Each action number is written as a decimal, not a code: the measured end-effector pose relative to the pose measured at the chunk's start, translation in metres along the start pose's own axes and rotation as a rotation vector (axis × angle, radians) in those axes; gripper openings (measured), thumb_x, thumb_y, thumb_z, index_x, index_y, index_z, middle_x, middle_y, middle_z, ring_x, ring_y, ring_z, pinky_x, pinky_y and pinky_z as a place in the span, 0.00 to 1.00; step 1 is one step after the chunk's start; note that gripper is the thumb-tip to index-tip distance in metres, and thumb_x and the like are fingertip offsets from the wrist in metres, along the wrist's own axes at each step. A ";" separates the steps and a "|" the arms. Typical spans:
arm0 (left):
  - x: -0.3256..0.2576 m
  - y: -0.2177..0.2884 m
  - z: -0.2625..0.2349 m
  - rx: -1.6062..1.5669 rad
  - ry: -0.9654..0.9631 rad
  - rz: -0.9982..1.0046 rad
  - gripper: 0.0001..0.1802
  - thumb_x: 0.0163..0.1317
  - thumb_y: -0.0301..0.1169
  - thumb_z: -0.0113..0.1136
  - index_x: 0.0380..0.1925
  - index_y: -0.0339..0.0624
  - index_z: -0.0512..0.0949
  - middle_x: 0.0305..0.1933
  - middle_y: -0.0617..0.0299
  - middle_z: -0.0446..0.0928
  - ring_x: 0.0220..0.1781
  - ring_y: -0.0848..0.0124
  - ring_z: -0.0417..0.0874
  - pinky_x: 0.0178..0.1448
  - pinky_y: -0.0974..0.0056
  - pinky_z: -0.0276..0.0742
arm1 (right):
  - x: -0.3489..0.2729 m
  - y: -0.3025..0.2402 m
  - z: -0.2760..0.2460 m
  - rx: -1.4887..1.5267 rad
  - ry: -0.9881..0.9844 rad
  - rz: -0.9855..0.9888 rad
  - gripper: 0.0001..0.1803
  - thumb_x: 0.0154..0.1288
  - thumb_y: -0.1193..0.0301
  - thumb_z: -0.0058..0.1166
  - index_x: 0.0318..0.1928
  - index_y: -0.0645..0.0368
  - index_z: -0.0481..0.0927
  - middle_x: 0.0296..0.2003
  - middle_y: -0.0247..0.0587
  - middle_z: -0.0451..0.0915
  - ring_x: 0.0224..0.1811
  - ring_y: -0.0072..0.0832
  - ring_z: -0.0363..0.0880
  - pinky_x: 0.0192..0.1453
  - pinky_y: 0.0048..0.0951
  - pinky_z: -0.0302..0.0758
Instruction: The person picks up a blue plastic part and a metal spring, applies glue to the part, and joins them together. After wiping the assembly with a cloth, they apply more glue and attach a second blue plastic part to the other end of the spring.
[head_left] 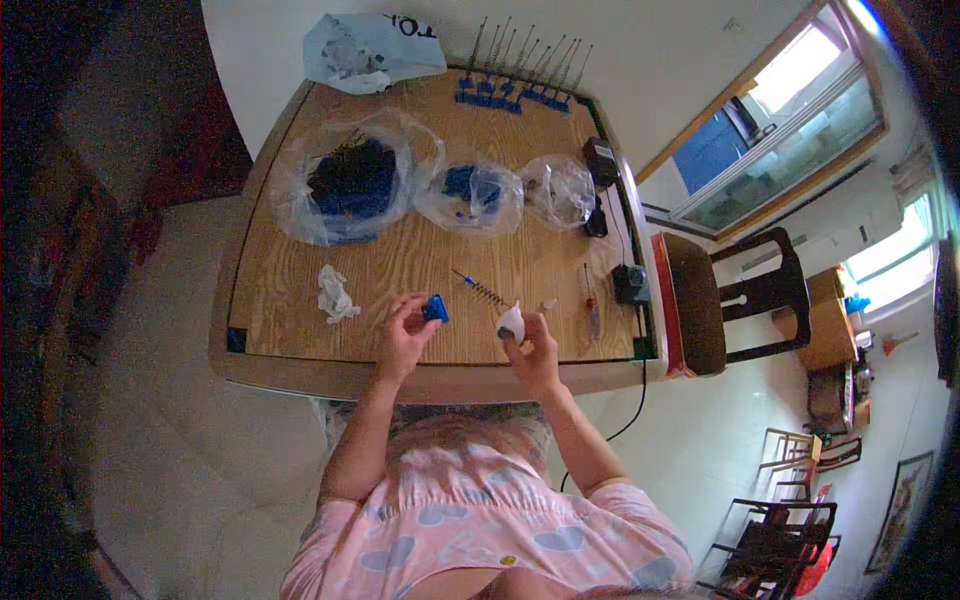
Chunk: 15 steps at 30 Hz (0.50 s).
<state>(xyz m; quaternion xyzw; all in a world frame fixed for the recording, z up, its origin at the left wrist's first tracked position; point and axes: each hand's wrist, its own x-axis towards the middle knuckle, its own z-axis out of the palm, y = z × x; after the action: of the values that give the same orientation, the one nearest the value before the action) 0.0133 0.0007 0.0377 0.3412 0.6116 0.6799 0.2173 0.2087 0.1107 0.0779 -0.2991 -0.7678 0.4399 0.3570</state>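
Over the near part of the wooden table, my left hand (403, 333) pinches a small blue plastic part (435, 308) between thumb and fingers. To its right, my right hand (534, 352) is closed round a small white tube-like container (512, 322) whose narrow tip points up. A thin rod with a dark coil spring (485, 290) and a blue piece on it lies on the table just beyond and between the hands. Left of my left hand is a crumpled white tissue (336, 295).
Clear plastic bags with dark rods (350, 180), blue parts (470, 190) and small pieces (560, 190) stand across the table's middle. Spring-topped blue assemblies (490, 98) line the far edge. A screwdriver (592, 315) and black adapters (629, 284) lie at right, near a wooden chair (700, 300).
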 end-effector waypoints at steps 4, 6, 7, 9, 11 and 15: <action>-0.009 0.000 0.009 -0.052 -0.073 -0.145 0.17 0.51 0.20 0.64 0.43 0.36 0.76 0.46 0.61 0.72 0.39 0.75 0.78 0.42 0.71 0.77 | -0.004 -0.022 -0.020 -0.146 -0.034 0.029 0.12 0.62 0.76 0.52 0.47 0.61 0.70 0.36 0.39 0.77 0.38 0.20 0.73 0.41 0.23 0.71; -0.011 0.012 0.020 -0.115 -0.095 -0.119 0.15 0.52 0.19 0.63 0.42 0.36 0.77 0.45 0.62 0.73 0.34 0.77 0.78 0.38 0.73 0.77 | -0.002 -0.033 -0.032 -0.198 -0.054 0.009 0.13 0.62 0.76 0.53 0.47 0.62 0.71 0.36 0.40 0.77 0.38 0.21 0.74 0.42 0.24 0.71; -0.012 0.019 0.025 -0.122 -0.095 -0.122 0.15 0.52 0.19 0.63 0.42 0.36 0.77 0.45 0.62 0.73 0.34 0.77 0.78 0.38 0.73 0.77 | -0.002 -0.035 -0.037 -0.247 -0.068 -0.038 0.13 0.61 0.76 0.54 0.47 0.62 0.72 0.36 0.42 0.77 0.38 0.25 0.75 0.43 0.26 0.71; -0.012 0.035 0.033 -0.146 -0.116 -0.120 0.13 0.52 0.19 0.62 0.39 0.37 0.78 0.43 0.62 0.73 0.31 0.78 0.77 0.33 0.73 0.76 | 0.000 -0.041 -0.045 -0.302 -0.081 -0.087 0.13 0.61 0.76 0.54 0.46 0.62 0.73 0.36 0.43 0.77 0.38 0.28 0.77 0.43 0.28 0.72; -0.012 0.046 0.035 -0.032 -0.106 -0.061 0.12 0.52 0.19 0.62 0.38 0.37 0.78 0.42 0.61 0.73 0.30 0.78 0.77 0.32 0.73 0.75 | 0.002 -0.049 -0.051 -0.406 -0.090 -0.112 0.18 0.56 0.75 0.57 0.48 0.57 0.73 0.41 0.49 0.76 0.42 0.47 0.77 0.42 0.38 0.75; -0.013 0.063 0.041 0.150 -0.026 0.074 0.08 0.51 0.19 0.62 0.33 0.38 0.79 0.42 0.59 0.73 0.28 0.77 0.76 0.31 0.73 0.73 | 0.007 -0.061 -0.062 -0.455 -0.135 -0.170 0.20 0.53 0.76 0.58 0.49 0.56 0.74 0.40 0.47 0.77 0.42 0.45 0.77 0.43 0.38 0.76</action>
<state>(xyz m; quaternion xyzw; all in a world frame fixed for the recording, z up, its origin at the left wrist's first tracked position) 0.0596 0.0099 0.0976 0.3877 0.6448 0.6354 0.1737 0.2458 0.1182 0.1567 -0.2759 -0.8917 0.2430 0.2641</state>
